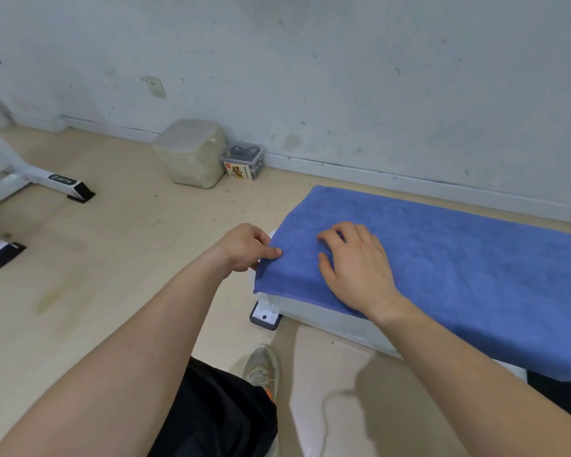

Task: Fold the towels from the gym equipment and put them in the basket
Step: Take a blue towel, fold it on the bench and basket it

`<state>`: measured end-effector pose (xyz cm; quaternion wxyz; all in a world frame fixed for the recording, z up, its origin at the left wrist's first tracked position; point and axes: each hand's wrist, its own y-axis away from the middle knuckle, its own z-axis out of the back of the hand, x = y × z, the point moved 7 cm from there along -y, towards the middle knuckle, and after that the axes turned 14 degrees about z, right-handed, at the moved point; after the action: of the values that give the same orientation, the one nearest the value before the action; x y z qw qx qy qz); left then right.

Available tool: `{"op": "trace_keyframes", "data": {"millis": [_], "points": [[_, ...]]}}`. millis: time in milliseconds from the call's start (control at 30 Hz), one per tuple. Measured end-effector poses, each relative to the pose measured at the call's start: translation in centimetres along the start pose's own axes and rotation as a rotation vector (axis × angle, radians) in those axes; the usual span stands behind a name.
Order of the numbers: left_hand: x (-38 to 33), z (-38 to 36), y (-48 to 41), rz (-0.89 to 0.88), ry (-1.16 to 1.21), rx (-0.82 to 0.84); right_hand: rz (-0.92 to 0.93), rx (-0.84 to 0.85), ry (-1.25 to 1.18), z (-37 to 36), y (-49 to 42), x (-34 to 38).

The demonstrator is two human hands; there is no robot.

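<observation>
Left grip (244, 247) pinches the left end of the blue towel (459, 258), thumb on top and fingers curled beneath its edge. Right grip (355, 258) lies flat on the towel, fingers spread and holding nothing. That towel is spread along a white worktop (327, 319) at right centre. Against the wall (343, 77), upper middle, stand a grey container (192, 153) and a clear box (243, 161); a white frame (20, 159) stands at far left.
</observation>
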<state>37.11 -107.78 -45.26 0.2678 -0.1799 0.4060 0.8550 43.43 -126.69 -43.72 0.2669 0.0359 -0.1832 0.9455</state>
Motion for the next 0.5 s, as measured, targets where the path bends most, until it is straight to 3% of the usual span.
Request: {"op": "trace_keyframes", "data": {"millis": [167, 500], "points": [[-0.6, -0.1, 2.0, -0.089, 0.052, 0.033, -0.028, 0.127, -0.254, -0.8, -0.6, 3.3], [-2.4, -0.6, 2.1, -0.174, -0.014, 0.081, -0.283, 0.204, -0.383, -0.7, -1.1, 3.5]]}}
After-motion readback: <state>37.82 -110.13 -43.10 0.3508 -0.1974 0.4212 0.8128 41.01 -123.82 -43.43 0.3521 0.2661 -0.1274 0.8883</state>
